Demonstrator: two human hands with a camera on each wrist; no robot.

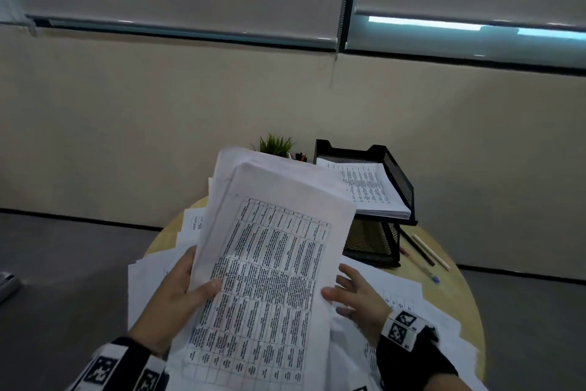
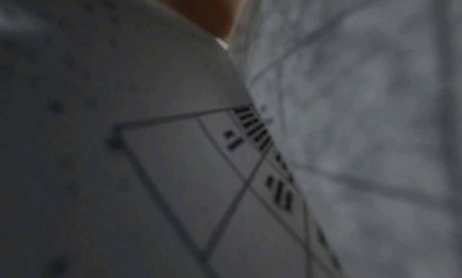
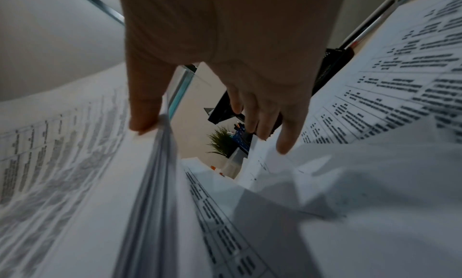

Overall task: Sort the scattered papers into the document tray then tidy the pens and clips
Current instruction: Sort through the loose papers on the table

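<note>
My left hand (image 1: pixel 177 295) grips a thick stack of printed papers (image 1: pixel 272 264) by its left edge, thumb on top, and holds it tilted above the table. My right hand (image 1: pixel 355 292) is at the stack's right edge. In the right wrist view its thumb touches the stack's edge (image 3: pixel 155 183) while the fingers (image 3: pixel 285 142) stay straight over loose sheets. The left wrist view is filled by a blurred sheet (image 2: pixel 187 173). A black mesh document tray (image 1: pixel 399 178) stands behind the stack, with papers (image 1: pixel 371 187) in its top tier. More scattered papers (image 1: pixel 406 295) cover the table.
The round wooden table (image 1: pixel 450 295) has several pens (image 1: pixel 423 249) lying to the right of the tray. A small green plant (image 1: pixel 276 145) and a pen cup (image 1: pixel 301 156) stand at the back, near the wall. Grey floor surrounds the table.
</note>
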